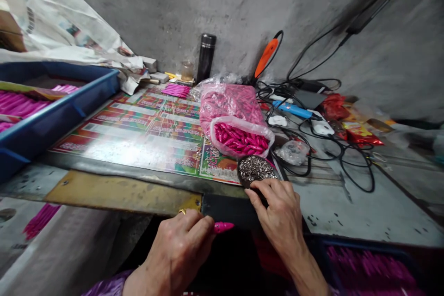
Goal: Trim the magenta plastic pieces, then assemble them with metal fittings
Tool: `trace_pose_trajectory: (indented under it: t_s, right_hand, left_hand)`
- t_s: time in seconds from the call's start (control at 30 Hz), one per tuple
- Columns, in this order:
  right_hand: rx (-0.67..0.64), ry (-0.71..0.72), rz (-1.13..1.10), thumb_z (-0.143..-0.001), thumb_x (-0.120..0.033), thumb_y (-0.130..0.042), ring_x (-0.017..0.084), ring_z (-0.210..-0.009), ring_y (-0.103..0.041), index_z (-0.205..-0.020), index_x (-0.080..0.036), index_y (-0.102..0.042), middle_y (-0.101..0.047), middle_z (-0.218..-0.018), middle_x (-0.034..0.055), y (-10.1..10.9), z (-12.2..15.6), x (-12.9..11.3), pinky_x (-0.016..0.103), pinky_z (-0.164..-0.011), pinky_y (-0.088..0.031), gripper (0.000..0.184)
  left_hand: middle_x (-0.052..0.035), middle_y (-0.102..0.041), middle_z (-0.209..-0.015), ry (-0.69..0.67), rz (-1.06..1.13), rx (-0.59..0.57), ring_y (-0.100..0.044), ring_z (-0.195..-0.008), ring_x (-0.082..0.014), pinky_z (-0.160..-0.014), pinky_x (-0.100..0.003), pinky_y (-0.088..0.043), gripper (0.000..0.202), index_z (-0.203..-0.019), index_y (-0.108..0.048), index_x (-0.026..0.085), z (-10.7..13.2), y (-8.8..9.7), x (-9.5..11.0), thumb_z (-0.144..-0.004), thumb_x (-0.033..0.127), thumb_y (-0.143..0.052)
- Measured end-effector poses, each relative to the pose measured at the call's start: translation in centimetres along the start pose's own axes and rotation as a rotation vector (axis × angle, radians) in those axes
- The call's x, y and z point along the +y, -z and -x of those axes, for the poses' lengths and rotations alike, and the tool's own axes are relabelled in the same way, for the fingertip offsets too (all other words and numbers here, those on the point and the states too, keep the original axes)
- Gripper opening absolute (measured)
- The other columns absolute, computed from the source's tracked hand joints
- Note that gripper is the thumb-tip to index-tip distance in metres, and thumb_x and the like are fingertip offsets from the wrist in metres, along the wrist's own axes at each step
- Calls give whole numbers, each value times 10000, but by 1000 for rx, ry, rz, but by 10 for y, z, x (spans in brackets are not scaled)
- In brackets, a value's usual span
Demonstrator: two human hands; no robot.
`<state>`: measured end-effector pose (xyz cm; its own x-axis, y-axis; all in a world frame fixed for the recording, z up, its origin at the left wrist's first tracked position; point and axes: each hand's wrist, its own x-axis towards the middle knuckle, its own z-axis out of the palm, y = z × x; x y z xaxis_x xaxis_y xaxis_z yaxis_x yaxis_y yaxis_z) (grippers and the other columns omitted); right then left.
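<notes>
My left hand is closed around a glossy pink piece with a pointed tip, held low in front of the table edge. Most of that piece is hidden by my fingers. My right hand reaches to the near rim of a dark round dish full of small shiny metal parts. Its thumb and index fingertips are close together at the rim, and whatever may be between them is too small to see. Behind the dish, an open clear plastic bag spills over with similar pink pieces.
A blue tray of pink pieces stands at left; another tray sits low at right. Black cables, a blue tool and snack packets crowd the right. A dark flask stands by the wall.
</notes>
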<state>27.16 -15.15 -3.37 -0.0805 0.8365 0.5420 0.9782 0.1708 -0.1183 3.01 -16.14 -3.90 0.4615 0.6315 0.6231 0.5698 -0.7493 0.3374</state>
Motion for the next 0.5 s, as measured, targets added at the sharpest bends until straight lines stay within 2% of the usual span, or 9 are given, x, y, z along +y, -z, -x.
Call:
trace_pose_trajectory:
  t_s: [0.23,0.5]
  right_hand:
    - [33,-23,-123,-984,-300,-497,263,-806,-545,-789,-206,-643,-670,-802,59,-4,-7,-5,368,-730,-347,261]
    - [43,-41,-278,-888,-227,-551,223,-734,-535,-727,-211,-598,-634,-726,21,1,-9,-4,341,-705,-385,168]
  left_hand:
    - [2,-607,-656,34,10,-37,-610,-534,-142,-501,-234,-461,294,-838,-638,187,1,7,2,-1029,197,-416]
    - [-4,-614,-666,138,145,-98,-619,-551,-144,-524,-228,-480,196,-835,-682,167,7,9,4,-949,160,-524]
